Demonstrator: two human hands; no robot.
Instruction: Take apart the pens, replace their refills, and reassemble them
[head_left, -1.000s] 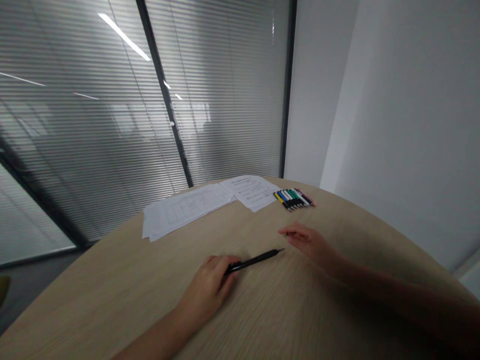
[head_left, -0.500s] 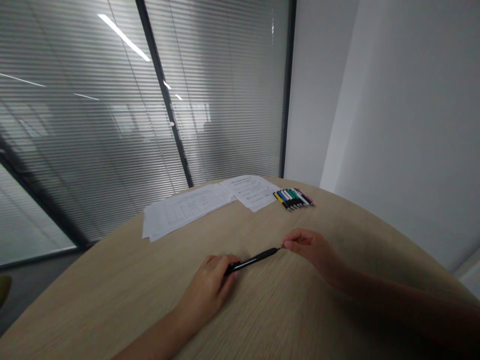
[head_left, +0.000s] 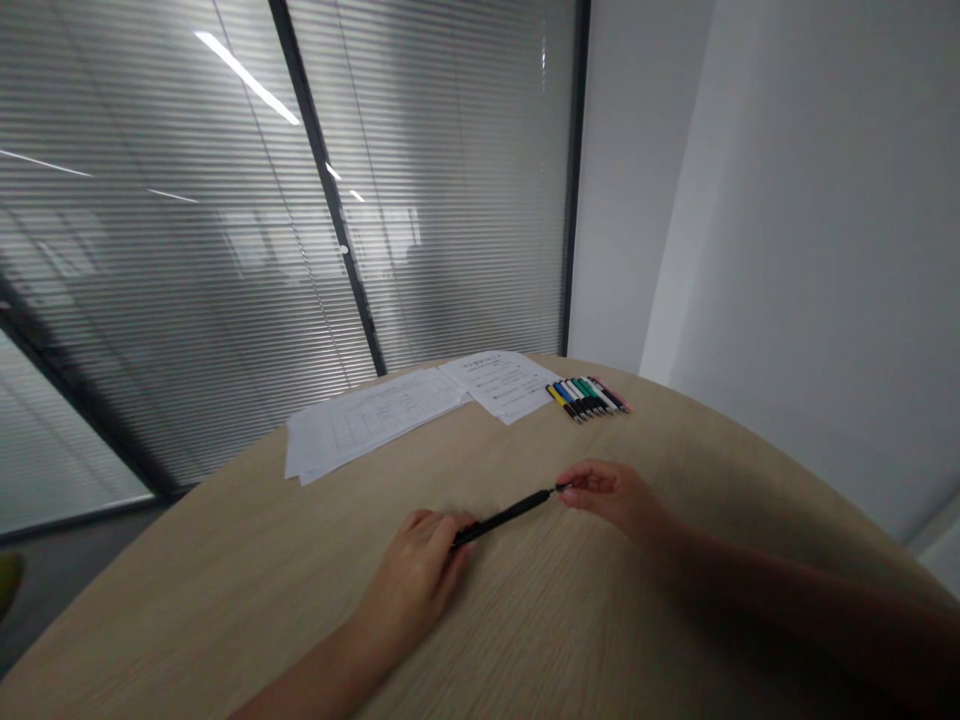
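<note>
My left hand (head_left: 424, 565) is closed around the rear part of a black pen (head_left: 510, 513), which slants up to the right just above the table. At the pen's front end, a thin bit sticks out toward my right hand (head_left: 604, 492). The thumb and fingertips of that hand are pinched on a small metallic pen tip (head_left: 561, 487). Whether this tip is still joined to the barrel cannot be made out, and the fingers partly cover it.
A row of several pens (head_left: 589, 398) in different colours lies side by side toward the back right of the round wooden table (head_left: 525, 640). Left of them, printed sheets (head_left: 382, 415) overlap near the far edge. A glass partition with blinds (head_left: 465, 200) stands behind.
My right hand has shifted slightly left, closer to the pen's front end. My left hand and the pen have hardly moved.
</note>
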